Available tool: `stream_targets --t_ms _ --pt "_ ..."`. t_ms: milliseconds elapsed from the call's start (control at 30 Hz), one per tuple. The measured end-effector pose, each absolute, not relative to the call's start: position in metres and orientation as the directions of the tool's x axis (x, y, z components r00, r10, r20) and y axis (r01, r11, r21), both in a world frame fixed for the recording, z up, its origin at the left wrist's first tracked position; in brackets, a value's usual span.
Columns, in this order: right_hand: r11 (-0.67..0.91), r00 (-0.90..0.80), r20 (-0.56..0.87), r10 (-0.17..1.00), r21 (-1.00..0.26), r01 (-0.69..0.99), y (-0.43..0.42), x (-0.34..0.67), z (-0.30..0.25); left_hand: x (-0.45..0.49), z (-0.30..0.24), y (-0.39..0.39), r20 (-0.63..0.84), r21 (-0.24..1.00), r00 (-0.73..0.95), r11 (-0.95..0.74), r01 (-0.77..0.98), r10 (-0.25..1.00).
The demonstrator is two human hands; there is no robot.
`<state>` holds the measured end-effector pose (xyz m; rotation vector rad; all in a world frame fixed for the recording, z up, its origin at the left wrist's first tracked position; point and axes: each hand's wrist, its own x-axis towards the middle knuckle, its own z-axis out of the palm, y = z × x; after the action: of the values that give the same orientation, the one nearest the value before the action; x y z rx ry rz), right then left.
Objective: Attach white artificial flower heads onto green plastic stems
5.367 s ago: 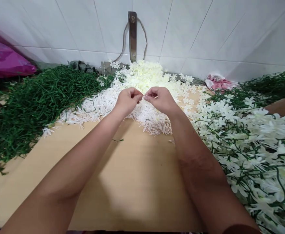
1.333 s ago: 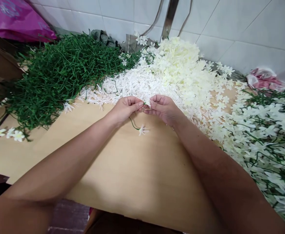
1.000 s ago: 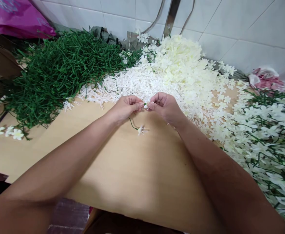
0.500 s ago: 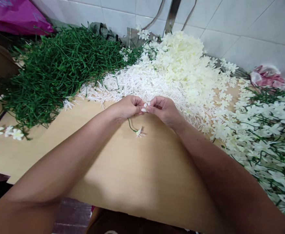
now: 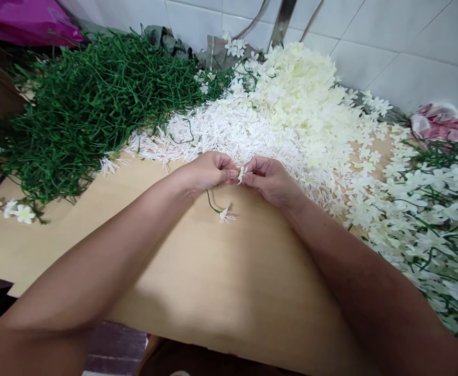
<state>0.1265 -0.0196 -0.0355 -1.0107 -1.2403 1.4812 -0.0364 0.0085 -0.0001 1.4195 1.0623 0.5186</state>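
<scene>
Over the brown board, my left hand [image 5: 215,169] is closed in a pinch, its fingertips against a small white artificial flower [image 5: 241,176]. My right hand [image 5: 268,177] pinches the same flower's petals from the other side, thumb and finger closed. Below my left hand, a thin green stem [image 5: 210,202] curves out and ends in a tuft of white stamens [image 5: 224,214] just above the board. The upper part of that stem is hidden by my left hand. Right behind my hands lies a heap of white stamens [image 5: 229,130].
A pile of green stems [image 5: 107,104] is at the back left, near a pink bag [image 5: 25,23]. Loose cream petals [image 5: 303,94] are heaped at the back right. Finished-looking white flowers [image 5: 436,230] spread along the right. Bare brown board [image 5: 197,292] lies in front, with a tiled wall [image 5: 385,47] behind.
The small flower has turned edge-on between my fingertips and sits slightly farther right. My fingers have shifted a little; the view has also moved slightly.
</scene>
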Motion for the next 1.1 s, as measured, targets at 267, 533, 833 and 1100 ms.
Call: stream_targets --t_ms 267,533,833,1100 --pt "-0.101 -0.293 -0.071 0.954 -0.991 -0.091 -0.0168 0.1303 -0.0335 -0.0344 0.0026 0.0069 -0.291 0.933 0.477 0.137 0.332 0.829" --pt "-0.093 -0.307 -0.062 0.95 -0.992 -0.088 -0.0172 0.1291 -0.0335 -0.0349 0.0058 0.0073 -0.309 0.924 0.504 0.129 0.361 0.806" --pt "-0.147 -0.292 -0.103 0.951 -0.98 -0.131 -0.0169 0.1322 -0.0334 -0.0375 0.0026 0.0095 -0.303 0.936 0.5 0.156 0.315 0.811" --pt "-0.154 -0.264 -0.072 0.962 -0.94 -0.305 -0.0173 0.1314 -0.037 -0.0436 -0.0034 0.0098 -0.203 0.956 0.558 0.04 0.29 0.804"
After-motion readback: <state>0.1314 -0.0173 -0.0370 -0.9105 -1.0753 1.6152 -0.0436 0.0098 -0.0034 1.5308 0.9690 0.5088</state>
